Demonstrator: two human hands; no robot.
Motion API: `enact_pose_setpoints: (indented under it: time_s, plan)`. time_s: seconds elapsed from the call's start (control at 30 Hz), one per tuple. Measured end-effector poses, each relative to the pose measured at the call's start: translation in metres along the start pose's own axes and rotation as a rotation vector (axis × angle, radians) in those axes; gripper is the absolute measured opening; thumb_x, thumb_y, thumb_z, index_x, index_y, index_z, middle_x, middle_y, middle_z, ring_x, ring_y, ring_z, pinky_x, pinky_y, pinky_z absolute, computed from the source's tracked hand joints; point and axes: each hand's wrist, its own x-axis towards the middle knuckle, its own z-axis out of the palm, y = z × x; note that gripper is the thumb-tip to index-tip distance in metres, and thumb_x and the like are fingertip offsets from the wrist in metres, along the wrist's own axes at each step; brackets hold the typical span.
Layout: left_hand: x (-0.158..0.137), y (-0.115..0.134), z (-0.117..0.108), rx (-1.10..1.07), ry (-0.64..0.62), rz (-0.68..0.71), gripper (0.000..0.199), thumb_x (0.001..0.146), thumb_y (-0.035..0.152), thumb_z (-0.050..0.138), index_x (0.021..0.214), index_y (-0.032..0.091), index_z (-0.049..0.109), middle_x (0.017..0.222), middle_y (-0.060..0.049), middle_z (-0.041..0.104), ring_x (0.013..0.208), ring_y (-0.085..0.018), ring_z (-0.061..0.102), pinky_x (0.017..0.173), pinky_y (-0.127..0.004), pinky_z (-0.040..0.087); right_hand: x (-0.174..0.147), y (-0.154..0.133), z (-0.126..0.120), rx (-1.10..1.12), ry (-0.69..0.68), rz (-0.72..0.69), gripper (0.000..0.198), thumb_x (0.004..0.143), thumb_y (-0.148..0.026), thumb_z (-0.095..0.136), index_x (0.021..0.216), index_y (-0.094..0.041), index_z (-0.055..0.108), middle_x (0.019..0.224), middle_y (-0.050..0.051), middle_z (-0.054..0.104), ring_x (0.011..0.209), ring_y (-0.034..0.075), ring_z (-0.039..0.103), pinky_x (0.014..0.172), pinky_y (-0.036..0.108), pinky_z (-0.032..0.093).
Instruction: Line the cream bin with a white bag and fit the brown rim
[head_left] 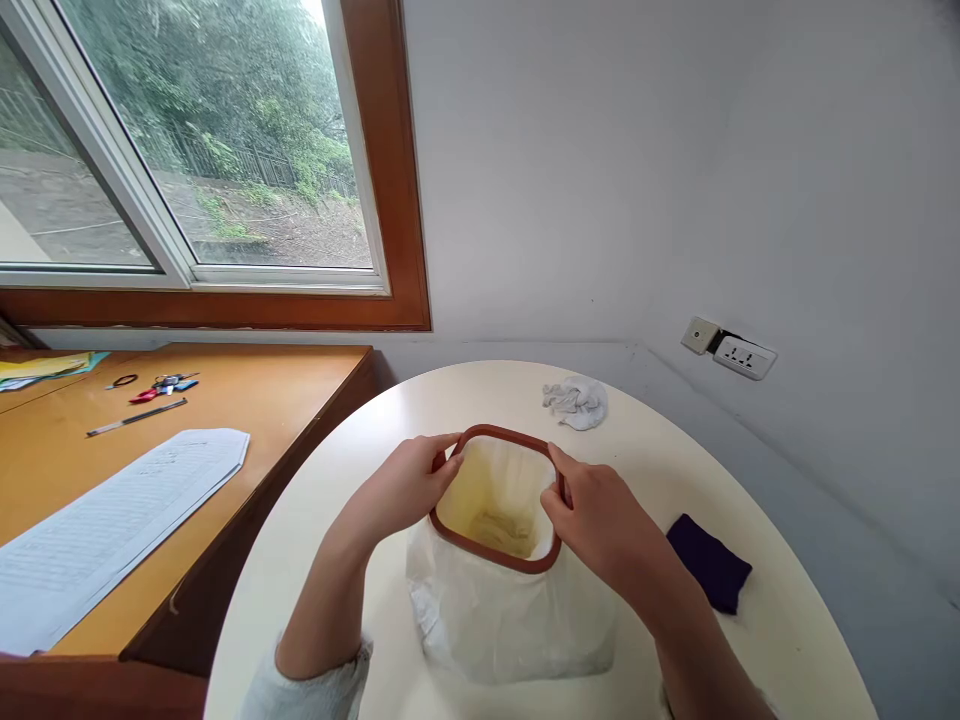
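Observation:
A small trash bin stands on the round white table [315,600] in front of me, with its brown rim [491,557] facing up. A whitish plastic bag [517,630] lines the inside and hangs down over the outside, spreading onto the tabletop. My left hand [409,480] pinches the rim at its left side, thumb on the inner edge. At the right side my right hand [596,510] grips the rim in the same way. The bin's outer wall is hidden by the bag.
A crumpled white cloth [577,402] lies at the table's back, and a folded dark cloth [709,562] at its right. The wooden desk [300,400] on the left holds papers [127,530], a pen [136,417] and keys [169,383]. A wall socket [744,356] is on the right.

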Motion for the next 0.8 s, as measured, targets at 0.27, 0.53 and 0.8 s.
enact_pose_setpoints:
  time_s: [0.27, 0.53, 0.8]
  plan:
    - [0.0027, -0.0009, 0.0005, 0.028, -0.008, -0.019, 0.038, 0.080, 0.042, 0.034, 0.092, 0.020, 0.063, 0.070, -0.002, 0.062, 0.058, -0.015, 0.052, 0.048, -0.024, 0.035, -0.0017, -0.0006, 0.0024, -0.056, -0.008, 0.011, 0.052, 0.080, -0.014, 0.037, 0.131, -0.005, 0.039, 0.068, 0.007, 0.063, 0.065, 0.017, 0.054, 0.055, 0.024, 0.031]
    - [0.0039, -0.0029, 0.0033, 0.019, -0.007, 0.016, 0.039, 0.082, 0.043, 0.032, 0.091, 0.020, 0.062, 0.069, -0.001, 0.061, 0.056, -0.014, 0.050, 0.047, -0.024, 0.034, -0.0048, -0.0015, -0.0037, -0.079, -0.033, 0.016, 0.045, 0.080, -0.014, 0.037, 0.124, -0.010, 0.047, 0.065, 0.006, 0.060, 0.059, 0.016, 0.051, 0.053, 0.024, 0.028]
    - [0.0057, -0.0072, 0.0067, 0.025, -0.012, -0.019, 0.039, 0.082, 0.047, 0.034, 0.097, 0.020, 0.058, 0.073, -0.002, 0.061, 0.057, -0.014, 0.050, 0.044, -0.023, 0.035, -0.0032, 0.0017, -0.0040, -0.022, -0.007, 0.002, 0.039, 0.081, -0.015, 0.037, 0.118, -0.012, 0.050, 0.071, 0.007, 0.062, 0.063, 0.015, 0.053, 0.057, 0.023, 0.031]
